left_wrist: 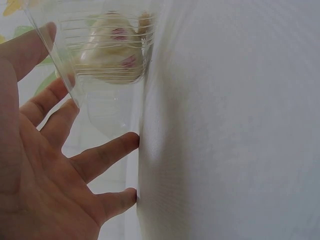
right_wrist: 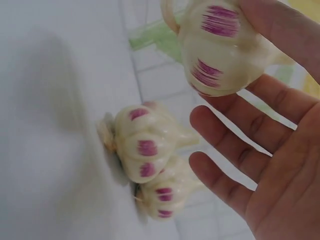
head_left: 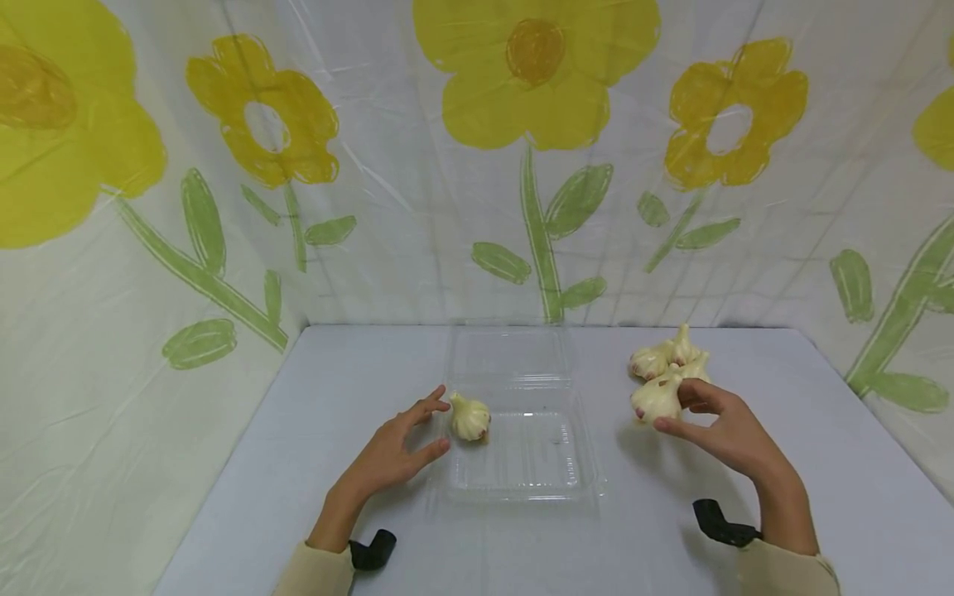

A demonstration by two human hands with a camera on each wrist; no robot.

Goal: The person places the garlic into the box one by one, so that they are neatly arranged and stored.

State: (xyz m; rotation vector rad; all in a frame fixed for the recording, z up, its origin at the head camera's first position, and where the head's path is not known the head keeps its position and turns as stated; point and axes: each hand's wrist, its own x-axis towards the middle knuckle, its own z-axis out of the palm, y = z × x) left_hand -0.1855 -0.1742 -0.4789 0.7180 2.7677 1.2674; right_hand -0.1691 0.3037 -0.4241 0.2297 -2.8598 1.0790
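In the head view, my right hand pinches a garlic bulb between thumb and fingers, raised over the table. Purple streaks mark the held bulb in the right wrist view, where the ring and little fingers stretch out free of it. A clear plastic clamshell box lies with its lid folded back, one garlic bulb at its left side. Beside that left side is my left hand, fingers spread. Its thumb and fingertips are right at the box's rim in the left wrist view.
Several more garlic bulbs are clustered at the back right of the white table, just behind the held one. A flower-printed sheet hangs behind the table's far edge and along the sides. Black wrist mounts sit on both wrists.
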